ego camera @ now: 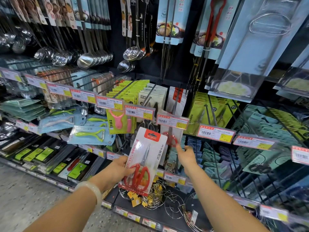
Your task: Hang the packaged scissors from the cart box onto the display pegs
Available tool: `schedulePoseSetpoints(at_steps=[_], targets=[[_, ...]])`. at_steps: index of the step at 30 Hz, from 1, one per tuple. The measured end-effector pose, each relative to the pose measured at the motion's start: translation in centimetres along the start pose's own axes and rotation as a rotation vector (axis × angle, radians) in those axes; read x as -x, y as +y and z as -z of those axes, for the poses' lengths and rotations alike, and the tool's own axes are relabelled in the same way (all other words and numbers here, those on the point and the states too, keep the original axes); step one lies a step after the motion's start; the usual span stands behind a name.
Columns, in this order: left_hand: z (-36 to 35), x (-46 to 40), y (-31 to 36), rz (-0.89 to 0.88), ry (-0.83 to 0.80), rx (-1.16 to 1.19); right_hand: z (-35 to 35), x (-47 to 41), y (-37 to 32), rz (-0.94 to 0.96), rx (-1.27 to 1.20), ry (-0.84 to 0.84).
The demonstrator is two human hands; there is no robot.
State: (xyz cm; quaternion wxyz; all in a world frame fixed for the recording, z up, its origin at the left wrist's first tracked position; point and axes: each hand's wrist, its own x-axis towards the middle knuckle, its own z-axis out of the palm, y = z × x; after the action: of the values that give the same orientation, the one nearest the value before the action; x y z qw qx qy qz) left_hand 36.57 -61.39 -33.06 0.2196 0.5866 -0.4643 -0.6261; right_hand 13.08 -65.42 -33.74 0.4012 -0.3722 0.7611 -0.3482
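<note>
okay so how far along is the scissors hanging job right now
Done: at least one red-handled scissors pack already hangs on the peg behind its price tag. In hand: the left hand grips another scissors pack by its lower edge, not yet on a peg, while the right hand reaches a finger toward the hung pack. Left: hooking this pack on. The cart box is out of view, so the remaining count is unknown.
</note>
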Motion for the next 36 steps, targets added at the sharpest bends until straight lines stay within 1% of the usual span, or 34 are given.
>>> schedulePoseSetpoints(at_steps=[1,2,4,5,6,7,9,12,15,18,22,26,30,32,36], targets=[[-0.2,-0.2,-0.1,-0.004,-0.004,0.003,0.0,0.5,0.4,0.027,-0.015,-0.06],[-0.4,-0.4,-0.1,-0.009,-0.007,0.006,-0.2,1.0,1.0,0.043,-0.065,-0.156],[-0.9,-0.9,-0.1,-0.012,-0.007,0.006,-0.5,2.6,2.1,0.013,-0.165,-0.372],[-1.3,-1.3,0.0,-0.011,-0.003,0.007,-0.7,3.3,2.5,0.022,-0.188,-0.446],[-1.6,-1.6,0.0,-0.011,0.0,0.011,-0.8,3.8,2.8,0.046,-0.163,-0.477],[-2.0,-1.9,0.1,-0.011,0.003,0.012,-1.0,4.1,3.2,0.083,-0.133,-0.468],[-2.9,-2.4,0.3,-0.027,0.026,-0.01,-1.1,4.4,3.5,0.155,-0.103,-0.37],[-4.3,-2.9,1.1,-0.11,0.122,-0.154,-0.3,4.3,3.0,0.227,-0.077,-0.236],[-5.2,-3.0,2.5,-0.227,0.184,-0.234,1.1,4.2,1.5,0.299,-0.057,-0.166],[-5.8,-3.1,4.2,-0.292,0.212,-0.254,2.2,3.7,0.3,0.361,-0.049,-0.112],[-6.1,-3.3,4.6,-0.286,0.211,-0.289,2.6,3.3,0.1,0.377,-0.031,-0.115],[-6.1,-3.2,2.5,-0.225,0.168,-0.332,1.8,3.3,2.1,0.279,0.05,-0.167],[-6.0,-3.3,1.1,-0.185,0.115,-0.34,0.6,3.3,3.4,0.184,0.014,-0.214],[-5.9,-3.4,1.7,-0.186,0.118,-0.347,0.7,3.1,3.1,0.179,0.008,-0.193],[-5.7,-4.2,4.1,-0.271,0.152,-0.313,1.4,2.2,1.2,0.261,0.002,-0.095]])
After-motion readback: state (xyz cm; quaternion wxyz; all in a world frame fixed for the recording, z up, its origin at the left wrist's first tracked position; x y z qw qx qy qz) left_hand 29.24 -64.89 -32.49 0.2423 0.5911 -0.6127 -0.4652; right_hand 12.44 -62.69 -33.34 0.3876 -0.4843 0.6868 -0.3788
